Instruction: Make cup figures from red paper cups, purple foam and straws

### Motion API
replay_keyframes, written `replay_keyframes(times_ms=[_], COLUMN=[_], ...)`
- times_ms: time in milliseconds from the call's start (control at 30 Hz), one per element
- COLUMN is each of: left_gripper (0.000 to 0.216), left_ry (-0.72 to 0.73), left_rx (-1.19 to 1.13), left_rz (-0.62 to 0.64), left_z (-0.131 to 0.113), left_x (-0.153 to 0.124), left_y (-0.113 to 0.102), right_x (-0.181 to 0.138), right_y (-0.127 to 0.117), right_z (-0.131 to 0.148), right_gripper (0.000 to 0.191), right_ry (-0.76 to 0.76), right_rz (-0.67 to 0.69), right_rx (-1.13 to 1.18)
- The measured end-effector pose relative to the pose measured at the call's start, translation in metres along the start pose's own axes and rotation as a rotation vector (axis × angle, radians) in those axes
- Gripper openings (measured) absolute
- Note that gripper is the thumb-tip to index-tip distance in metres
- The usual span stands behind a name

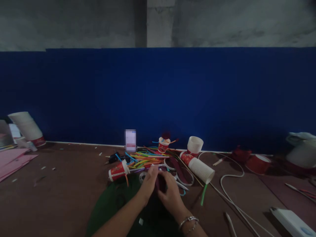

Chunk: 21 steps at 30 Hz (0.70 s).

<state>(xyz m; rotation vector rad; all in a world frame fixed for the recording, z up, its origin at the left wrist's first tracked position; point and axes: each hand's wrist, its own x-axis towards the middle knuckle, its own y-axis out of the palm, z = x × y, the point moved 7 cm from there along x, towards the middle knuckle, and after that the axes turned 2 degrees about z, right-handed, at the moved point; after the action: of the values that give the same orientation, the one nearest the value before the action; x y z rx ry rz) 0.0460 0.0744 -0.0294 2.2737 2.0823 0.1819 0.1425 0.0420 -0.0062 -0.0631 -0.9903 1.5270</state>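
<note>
Dark green mat [108, 204] spreads nearest, on the brown table [61, 191] under both forearms. Beyond it, a heap of thin coloured sticks [145, 157] lies among tipped paper cups, with one red-and-white cup [118, 170] just left of the hands. Left hand [148, 182] and right hand [170, 196] meet over the mat, fingers curled narrowly around a small dark purple piece [161, 182] pinched between them. A metal bracelet [189, 220] circles the right wrist.

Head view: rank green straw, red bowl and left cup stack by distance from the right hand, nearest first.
1. Green straw, just right of the right hand holding a purple piece.
2. Red bowl, far right.
3. Cup stack, far left by the wall.
</note>
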Motion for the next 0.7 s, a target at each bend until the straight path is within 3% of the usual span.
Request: replay_keyframes(times_ms=[167,300,367,467,700], left_gripper=[0.035,0.033,0.041,0.058,0.068], left_ry=[0.071,0.303,0.383,0.382,0.370], left_rx=[0.113,0.544,0.747,0.946,1.115], left_rz=[-0.055,-0.168,-0.127,-0.067,-0.018], left_z=[-0.008,-0.030,-0.030,-0.017,-0.005], left_x=[0.006,0.007,0.004,-0.003,-0.012], left_y=[-0.019,-0.049,-0.052,-0.052,-0.045], right_x=[0.000,-0.003,-0.004,-0.005,-0.006], right_y=[-0.016,-0.022,-0.019,-0.008,0.005], right_z=[-0.023,-0.043,-0.047,-0.048,-0.043], right_gripper=[0.037,0.041,0.043,0.044,0.047], right_ry=[0.224,0.378,0.362,0.303,0.234], right_rz=[-0.140,-0.241,-0.238,-0.176,-0.057], right_rx=[0.085,0.099,0.062,-0.019,-0.118])
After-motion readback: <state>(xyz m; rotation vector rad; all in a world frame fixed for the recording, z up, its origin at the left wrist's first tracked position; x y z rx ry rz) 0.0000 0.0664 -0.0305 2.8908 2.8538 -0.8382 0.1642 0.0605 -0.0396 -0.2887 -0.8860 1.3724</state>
